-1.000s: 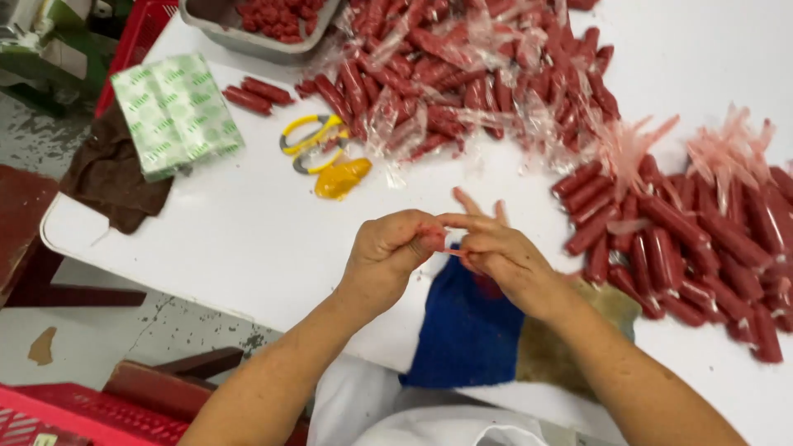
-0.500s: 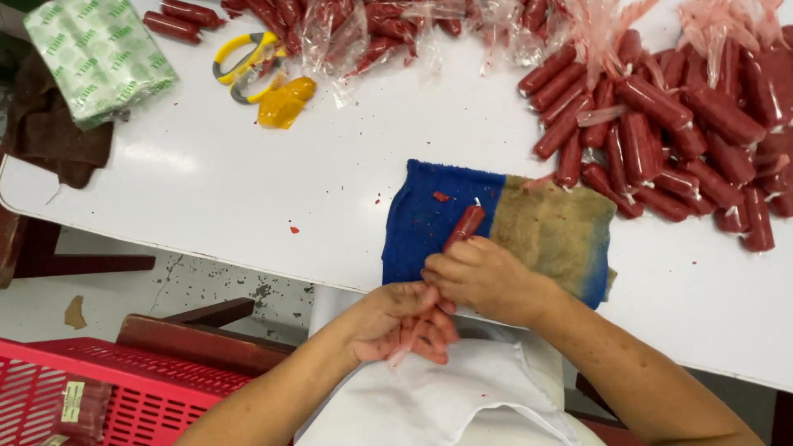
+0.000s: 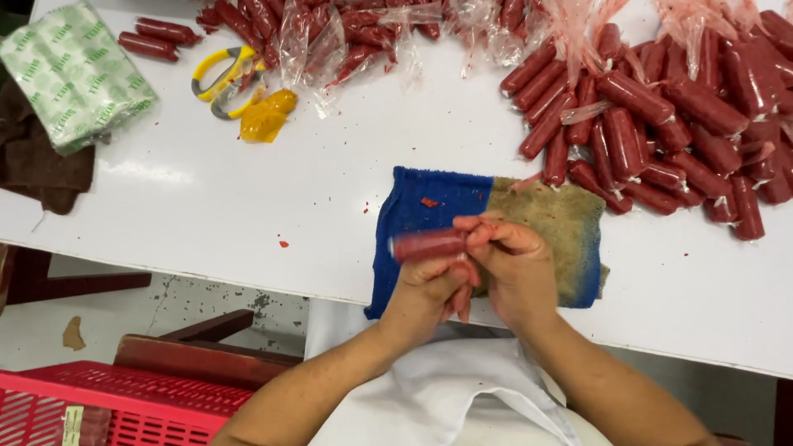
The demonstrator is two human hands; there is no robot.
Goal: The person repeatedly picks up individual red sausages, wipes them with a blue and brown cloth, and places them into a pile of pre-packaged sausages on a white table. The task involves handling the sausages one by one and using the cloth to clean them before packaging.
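Note:
A red sausage (image 3: 428, 244) lies sideways between both hands, over the near table edge and a blue and tan cloth (image 3: 562, 223). My left hand (image 3: 429, 291) curls under it from below. The fingers of my right hand (image 3: 514, 264) pinch its right end. The sausage is blurred from motion. A heap of red sausages (image 3: 661, 132) in clear casings lies to the right behind the cloth.
More wrapped sausages (image 3: 330, 33) lie at the back. Yellow-handled scissors (image 3: 223, 78), a green and white packet (image 3: 74, 74) and a brown cloth (image 3: 41, 169) sit at the left of the white table (image 3: 206, 206). A red crate (image 3: 107, 405) stands below.
The hands moved from the table's middle down to its near edge over the cloth. The sausage turned from upright-diagonal to lying sideways between them.

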